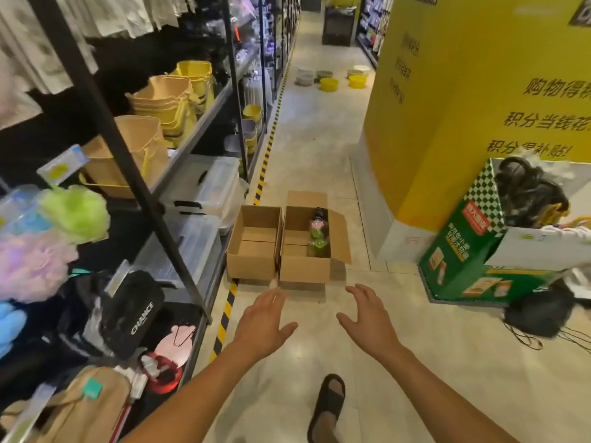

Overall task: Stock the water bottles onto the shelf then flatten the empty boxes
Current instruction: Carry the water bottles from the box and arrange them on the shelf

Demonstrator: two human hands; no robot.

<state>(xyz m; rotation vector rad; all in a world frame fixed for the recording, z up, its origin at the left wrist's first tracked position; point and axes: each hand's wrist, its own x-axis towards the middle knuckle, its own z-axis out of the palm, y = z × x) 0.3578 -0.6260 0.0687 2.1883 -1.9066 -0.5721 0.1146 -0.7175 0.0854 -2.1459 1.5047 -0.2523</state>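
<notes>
A tall black metal shelf rack (150, 199) stands on the left. Near its foot, the brown left cardboard box (249, 266) and the right cardboard box (303, 270) sit open on the floor, touching. The left hand (262, 318) and the right hand (371, 318) hover before them, fingers spread, holding nothing. The clear plastic water bottles (318, 238) lie inside the right box.

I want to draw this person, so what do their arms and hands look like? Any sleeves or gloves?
No sleeves show; both arms are bare to the picture's edge. The left hand and right hand wear no visible gloves, watch or rings. One foot has a dark open-toed sandal.
</notes>
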